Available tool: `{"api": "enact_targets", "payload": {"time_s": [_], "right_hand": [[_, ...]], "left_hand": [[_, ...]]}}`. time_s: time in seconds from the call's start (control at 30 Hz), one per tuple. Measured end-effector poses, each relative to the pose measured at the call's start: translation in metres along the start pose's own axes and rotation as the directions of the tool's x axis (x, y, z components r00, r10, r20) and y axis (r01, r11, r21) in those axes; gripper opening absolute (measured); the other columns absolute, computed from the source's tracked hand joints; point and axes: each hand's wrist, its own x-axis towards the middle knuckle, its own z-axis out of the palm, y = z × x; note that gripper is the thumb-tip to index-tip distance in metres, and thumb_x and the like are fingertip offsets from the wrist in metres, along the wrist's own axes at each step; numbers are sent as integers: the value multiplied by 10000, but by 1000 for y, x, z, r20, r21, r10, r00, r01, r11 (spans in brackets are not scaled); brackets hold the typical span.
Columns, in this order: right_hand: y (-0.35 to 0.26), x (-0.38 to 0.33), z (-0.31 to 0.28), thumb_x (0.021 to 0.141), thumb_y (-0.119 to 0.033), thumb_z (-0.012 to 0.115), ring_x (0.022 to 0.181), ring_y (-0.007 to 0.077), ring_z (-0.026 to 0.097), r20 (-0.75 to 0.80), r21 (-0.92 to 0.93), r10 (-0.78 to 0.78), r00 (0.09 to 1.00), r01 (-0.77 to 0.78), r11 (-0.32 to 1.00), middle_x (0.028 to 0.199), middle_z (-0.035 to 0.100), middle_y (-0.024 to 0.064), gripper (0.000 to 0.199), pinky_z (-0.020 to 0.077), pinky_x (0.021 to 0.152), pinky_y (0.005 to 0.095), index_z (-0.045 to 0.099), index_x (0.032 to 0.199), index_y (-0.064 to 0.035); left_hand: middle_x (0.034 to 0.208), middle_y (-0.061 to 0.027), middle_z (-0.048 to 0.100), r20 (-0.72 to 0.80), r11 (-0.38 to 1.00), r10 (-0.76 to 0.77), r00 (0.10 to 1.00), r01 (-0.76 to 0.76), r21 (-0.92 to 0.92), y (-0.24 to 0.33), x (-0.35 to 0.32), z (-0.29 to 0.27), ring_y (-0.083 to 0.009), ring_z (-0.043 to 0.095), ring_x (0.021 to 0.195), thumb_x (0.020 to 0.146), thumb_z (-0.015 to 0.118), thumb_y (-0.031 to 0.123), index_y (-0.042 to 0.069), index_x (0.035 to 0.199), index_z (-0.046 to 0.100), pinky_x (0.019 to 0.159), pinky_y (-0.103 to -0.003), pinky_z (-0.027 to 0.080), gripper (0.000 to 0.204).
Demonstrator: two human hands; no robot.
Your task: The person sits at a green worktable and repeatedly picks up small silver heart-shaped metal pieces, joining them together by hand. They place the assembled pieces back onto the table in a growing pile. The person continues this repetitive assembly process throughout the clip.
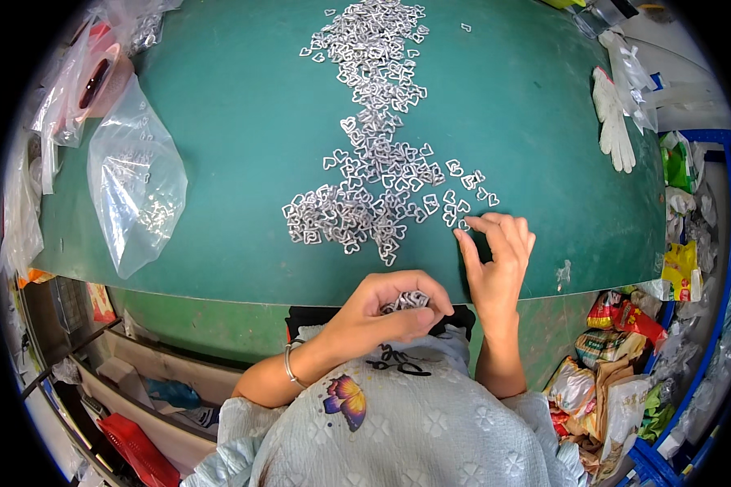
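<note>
Many small silver heart-shaped metal pieces [333, 215] lie in a long heap down the middle of the green table [235, 122]. My left hand [390, 308] is cupped at the table's near edge, fingers curled round a handful of heart pieces [408, 301]. At the right side of the heap, my right hand [499, 252] has thumb and forefinger brought close together at a single heart piece [464, 225]. A few loose hearts [487, 195] lie just beyond those fingertips.
A clear plastic bag [138, 178] with some small pieces inside lies at the left. Behind it is a pink basket [105, 81]. A white glove [613, 122] rests at the right edge. Colourful packages [617, 349] are piled below right, beside a blue rack [719, 300].
</note>
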Motion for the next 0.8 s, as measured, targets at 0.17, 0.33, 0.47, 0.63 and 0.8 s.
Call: {"api": "enact_targets", "payload": {"time_s": [0.17, 0.33, 0.47, 0.63, 0.8], "right_hand": [[5, 1, 0, 726, -40, 657, 730, 218, 507, -48, 86, -1, 999, 5, 996, 802, 573, 58, 90, 346, 670, 321, 626, 810, -36], [-5, -7, -10, 824, -11, 583, 724, 127, 528, 222, 787, 325, 919, -366, 496, 807, 598, 69, 45, 396, 663, 244, 611, 822, 24], [-17, -14, -17, 864, -20, 544, 731, 114, 544, 419, 888, 204, 885, -446, 111, 820, 599, 85, 82, 436, 692, 239, 583, 818, 36], [-28, -17, -17, 865, 6, 523, 737, 104, 524, 479, 871, 170, 861, -490, 31, 795, 575, 68, 54, 426, 687, 235, 552, 826, 29], [-32, -18, -18, 833, 45, 548, 716, 110, 503, 395, 876, 172, 902, -427, 226, 785, 572, 67, 33, 401, 666, 235, 555, 804, 32]], "left_hand": [[679, -15, 486, -27, 999, -38, 999, 39, 32, 0, 3, -5, -53, 334, 502, 928, 470, 220, -33, 878, 573, 437, -199, 240, 278], [624, 31, 446, -242, 996, 47, 969, -27, 87, -3, 7, 2, -24, 356, 542, 876, 546, 127, -2, 917, 618, 485, -168, 290, 153], [614, 56, 408, -303, 914, 264, 916, -137, 381, -3, 11, 4, -10, 363, 574, 769, 650, 21, 21, 986, 612, 522, -168, 318, 221], [610, 58, 398, -306, 853, 326, 894, -139, 503, -1, 9, 8, -16, 363, 576, 713, 686, -13, 26, 957, 630, 534, -179, 325, 253], [590, 34, 405, -254, 767, 437, 863, -210, 606, -1, 10, 9, -34, 366, 537, 698, 690, -10, 33, 925, 650, 515, -195, 313, 235]]}}
